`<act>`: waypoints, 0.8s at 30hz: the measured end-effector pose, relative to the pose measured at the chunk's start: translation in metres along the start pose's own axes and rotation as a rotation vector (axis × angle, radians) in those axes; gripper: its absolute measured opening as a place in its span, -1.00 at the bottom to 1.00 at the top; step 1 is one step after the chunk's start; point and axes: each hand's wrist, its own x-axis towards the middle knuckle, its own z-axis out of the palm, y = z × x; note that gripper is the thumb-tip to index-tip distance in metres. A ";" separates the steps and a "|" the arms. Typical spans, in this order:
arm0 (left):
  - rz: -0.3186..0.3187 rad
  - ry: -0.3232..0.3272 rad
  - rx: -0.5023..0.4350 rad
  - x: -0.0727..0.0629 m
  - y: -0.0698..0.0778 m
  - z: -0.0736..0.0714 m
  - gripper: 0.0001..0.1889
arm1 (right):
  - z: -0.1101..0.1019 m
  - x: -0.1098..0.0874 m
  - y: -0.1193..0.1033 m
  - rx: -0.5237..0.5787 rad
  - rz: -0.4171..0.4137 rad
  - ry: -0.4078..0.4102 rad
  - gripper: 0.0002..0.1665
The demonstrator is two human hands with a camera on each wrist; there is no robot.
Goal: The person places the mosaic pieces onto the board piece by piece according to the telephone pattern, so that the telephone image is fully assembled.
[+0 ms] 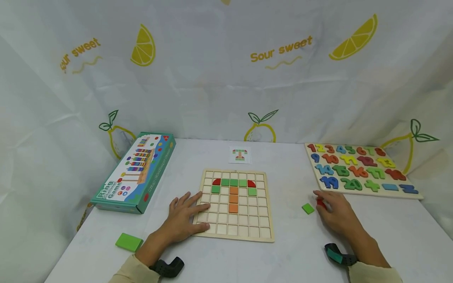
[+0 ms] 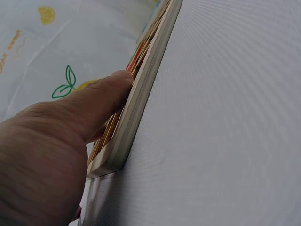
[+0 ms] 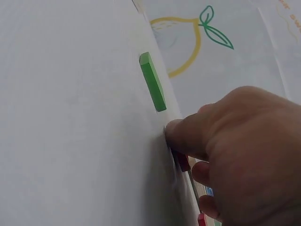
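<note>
A wooden grid board (image 1: 270,220) lies in the middle of the table. On it, green squares (image 1: 234,182) and red quarter-round pieces (image 1: 251,183) form a row, above a column of orange squares (image 1: 233,199). My left hand (image 1: 182,220) rests on the board's left edge with fingers spread; its thumb presses the rim in the left wrist view. At the right, my right hand (image 1: 336,212) has curled fingers, thumb and forefinger around a small red piece (image 3: 182,161) low at the table. A loose green square (image 1: 308,208) lies just left of that hand.
Behind the board is a small pattern card (image 1: 240,155). A boxed ring game (image 1: 138,173) stands at the left, with a green block (image 1: 129,242) in front of it. A number puzzle board (image 1: 361,171) lies at the back right.
</note>
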 end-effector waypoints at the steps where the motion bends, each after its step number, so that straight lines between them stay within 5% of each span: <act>1: 0.001 0.003 -0.001 0.000 -0.001 0.000 -0.35 | 0.000 0.001 -0.001 -0.007 -0.002 -0.001 -0.42; 5: 0.007 0.022 -0.008 -0.001 -0.002 -0.001 -0.36 | -0.008 0.003 -0.006 0.003 0.004 0.066 -0.37; 14: 0.009 0.010 -0.020 0.001 -0.004 0.001 -0.34 | -0.047 -0.005 -0.016 0.038 -0.123 0.446 -0.35; 24: 0.007 -0.006 -0.022 0.000 -0.003 0.000 -0.35 | -0.066 -0.003 -0.055 0.175 -0.284 0.516 -0.31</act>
